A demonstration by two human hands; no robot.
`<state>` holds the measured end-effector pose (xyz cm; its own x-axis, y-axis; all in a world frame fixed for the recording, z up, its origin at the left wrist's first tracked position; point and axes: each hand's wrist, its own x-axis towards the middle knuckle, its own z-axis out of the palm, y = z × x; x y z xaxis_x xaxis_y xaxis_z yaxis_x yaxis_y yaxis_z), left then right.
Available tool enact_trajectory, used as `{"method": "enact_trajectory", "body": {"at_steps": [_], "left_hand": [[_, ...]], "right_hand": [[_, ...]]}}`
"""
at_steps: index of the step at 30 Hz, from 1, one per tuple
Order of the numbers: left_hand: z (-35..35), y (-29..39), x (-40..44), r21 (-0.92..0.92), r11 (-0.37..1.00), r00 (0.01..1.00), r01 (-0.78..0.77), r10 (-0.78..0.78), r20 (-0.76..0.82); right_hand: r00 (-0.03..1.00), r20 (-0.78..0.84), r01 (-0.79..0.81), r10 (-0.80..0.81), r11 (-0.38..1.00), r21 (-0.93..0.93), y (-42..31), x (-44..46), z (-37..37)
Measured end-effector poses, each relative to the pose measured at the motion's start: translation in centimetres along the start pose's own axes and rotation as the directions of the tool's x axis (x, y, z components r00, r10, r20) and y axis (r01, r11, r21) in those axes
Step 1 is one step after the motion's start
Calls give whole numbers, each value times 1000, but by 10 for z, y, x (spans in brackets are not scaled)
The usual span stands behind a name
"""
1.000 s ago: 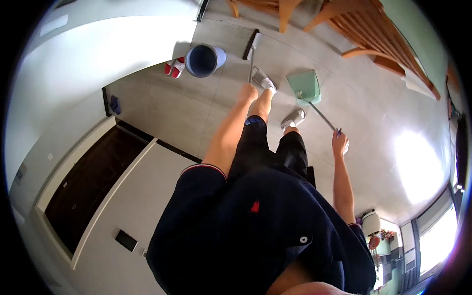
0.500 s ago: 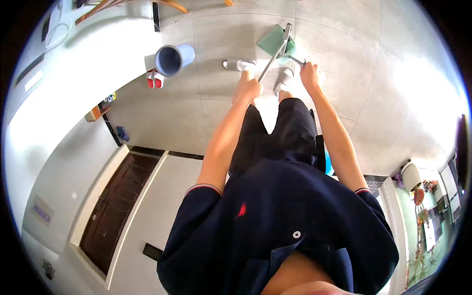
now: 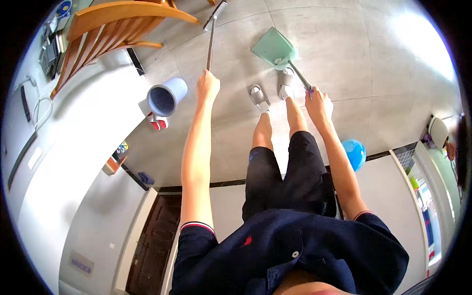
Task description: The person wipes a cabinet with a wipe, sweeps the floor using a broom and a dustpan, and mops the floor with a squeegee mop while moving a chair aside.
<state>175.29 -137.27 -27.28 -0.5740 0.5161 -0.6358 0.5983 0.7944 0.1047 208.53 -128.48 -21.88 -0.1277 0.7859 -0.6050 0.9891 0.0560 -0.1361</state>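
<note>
My left hand (image 3: pixel 208 87) is closed around the handle of a broom (image 3: pixel 212 45), whose narrow dark-bristled head touches the floor up near the wooden chair. Gripped in my right hand (image 3: pixel 318 104) is the grey handle of a green dustpan (image 3: pixel 272 45). The dustpan lies on the tiles just ahead of my right slipper (image 3: pixel 287 78). Something small and pale shows near its handle end, too small to name. Broom head and dustpan are apart.
A blue-grey bin (image 3: pixel 173 92) stands to the left, with red-and-white slippers (image 3: pixel 158 122) beside it. Farther up is a wooden chair (image 3: pixel 110 22) by a white surface (image 3: pixel 88 118). A blue ball (image 3: pixel 354 153) sits right of my legs near the wall.
My left hand has swung the broom away to the left, from over the dustpan to near the chair. The dustpan stays by my feet in my right hand; my view has shifted.
</note>
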Motion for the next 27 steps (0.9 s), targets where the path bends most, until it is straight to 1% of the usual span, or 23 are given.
{"method": "enact_trajectory", "body": {"at_steps": [2, 3, 4, 5, 6, 7, 9, 10, 12, 14, 15, 16, 17, 18, 19, 20, 22, 23, 24, 25, 26, 27], "left_hand": [[24, -6, 43, -51, 999, 1000, -5, 6, 21], [28, -2, 51, -47, 999, 1000, -21, 23, 22], [34, 3, 58, -34, 999, 998, -39, 41, 55], [43, 6, 63, -21, 998, 994, -54, 56, 91], [58, 7, 62, -50, 996, 993, -80, 84, 85], [67, 10, 54, -79, 991, 991, -109, 114, 69], [87, 12, 16, -121, 978, 981, -168, 178, 74], [88, 16, -9, -135, 967, 970, -216, 228, 80], [108, 14, -55, -196, 956, 964, -217, 241, 109], [109, 5, -97, -214, 950, 918, -227, 282, 278], [97, 6, -117, -161, 958, 919, -239, 277, 280], [85, 9, -128, -107, 961, 922, -254, 275, 274], [78, 6, -130, -91, 953, 918, -288, 302, 258], [75, 0, -130, -72, 962, 926, -264, 273, 261], [70, -1, -129, -49, 970, 932, -238, 242, 270], [66, 3, -124, -32, 963, 926, -266, 265, 271], [56, 16, -112, -64, 964, 933, -260, 267, 240], [56, 26, -96, -13, 960, 931, -281, 276, 240], [50, 46, -85, 21, 938, 924, -345, 336, 183], [49, 63, -62, 102, 922, 912, -373, 344, 223], [48, 87, -42, 109, 899, 897, -424, 400, 189], [47, 111, -21, 117, 875, 878, -471, 452, 155]], "right_hand": [[999, -50, 23, -20, 998, 60, -12, -3, -2], [999, -45, 27, -24, 998, 63, -14, 0, 2], [999, -53, 14, -10, 998, 65, -18, 2, 4], [999, -30, 20, -17, 997, 74, -21, 5, 8], [1000, -6, 28, -28, 996, 85, -23, 7, 10], [997, 80, -21, 13, 994, 109, -22, 7, 6], [993, 113, -44, 30, 991, 125, -17, 3, 9], [991, 125, -56, 38, 988, 146, -16, -1, 12], [994, 87, -79, 67, 986, 146, -18, -13, 18], [986, 92, -151, 141, 982, 116, -21, -25, 20], [990, 13, -140, 140, 981, 131, -13, -30, 31], [988, -13, -149, 153, 976, 157, -6, -33, 29], [977, -22, -202, 212, 954, 221, 0, -41, 28], [963, -18, -254, 270, 925, 283, 8, -50, 27], [955, -20, -273, 295, 905, 325, 22, -61, 28], [946, -22, -294, 324, 884, 364, 39, -71, 29], [919, -46, -338, 391, 844, 417, 64, -96, 33], [898, -53, -371, 438, 814, 448, 77, -109, 37], [887, -47, -388, 459, 798, 462, 91, -121, 42], [867, -103, -384, 488, 784, 489, 104, -128, 47], [840, -164, -374, 517, 771, 515, 118, -131, 51], [826, -145, -388, 544, 736, 555, 131, -134, 45]]}}
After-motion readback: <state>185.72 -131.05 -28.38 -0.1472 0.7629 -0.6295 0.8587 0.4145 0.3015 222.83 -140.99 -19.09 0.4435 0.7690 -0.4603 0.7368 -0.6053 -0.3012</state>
